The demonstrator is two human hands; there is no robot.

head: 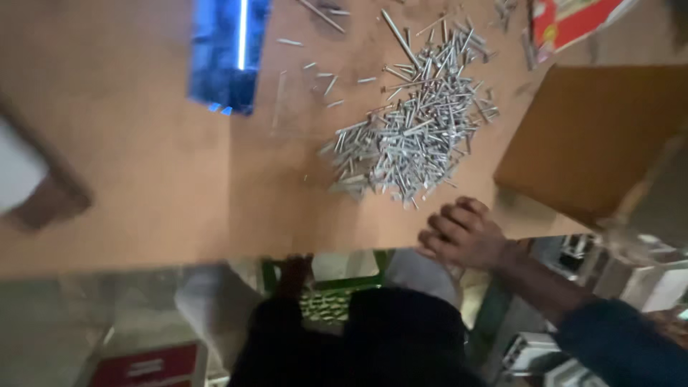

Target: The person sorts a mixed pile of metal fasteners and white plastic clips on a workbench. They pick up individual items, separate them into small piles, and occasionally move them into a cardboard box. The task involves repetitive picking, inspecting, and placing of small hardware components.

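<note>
Landmark: the heap of grey nails point(412, 132) lying on the brown tabletop point(143, 143).
White object point(18, 172): far left of the heap, at the picture's edge, blurred.
Blue sheet point(226, 54): left of the heap and further from the person, flat on the tabletop.
Left hand point(294, 276): below and left of the heap, at the table's near edge, dark and blurred; I cannot tell how its fingers stand.
Right hand point(462, 233): just below the heap on the table's near edge, fingers curled in, touching no nails; whether they hold anything cannot be told.
Cardboard box point(595, 136): right of the heap.
Red package point(573, 18): above the box, right of the heap.
</note>
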